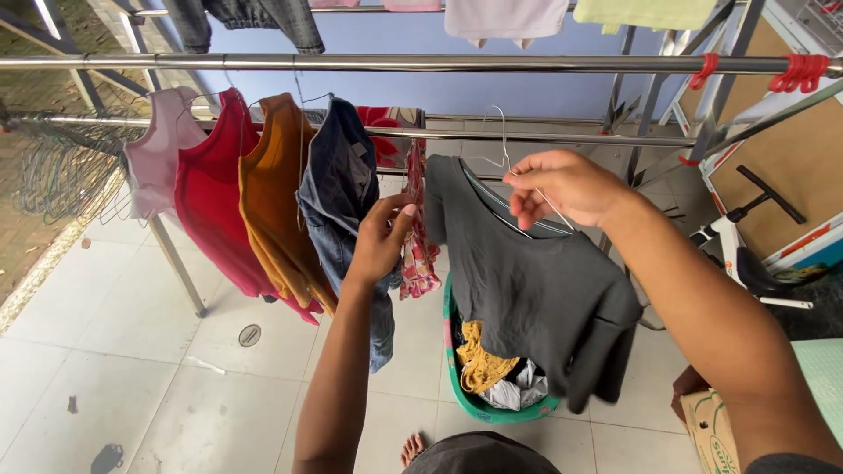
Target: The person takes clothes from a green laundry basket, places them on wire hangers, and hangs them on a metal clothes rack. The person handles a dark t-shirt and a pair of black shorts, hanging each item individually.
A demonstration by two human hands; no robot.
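Observation:
My right hand (566, 186) grips a thin wire hanger (502, 149) that carries a dark grey shirt (527, 281), held just below the lower metal rail (527, 135). My left hand (379, 241) touches the edge of a pair of blue jeans (338, 197) hanging on that rail, next to a floral patterned cloth (413, 211). Further left on the rail hang an orange top (272, 202), a red top (211, 202) and a pink top (156, 154). Below the shirt stands a green laundry basket (479, 408) with yellow and white clothes in it.
A thicker steel rail (395, 62) crosses overhead with red clips (795, 72) at the right. Spare wire hangers (61, 171) bunch at the far left. A white bicycle (746, 250) stands right, a cardboard box (711, 430) at lower right. A rack leg (176, 263) meets the tiled floor.

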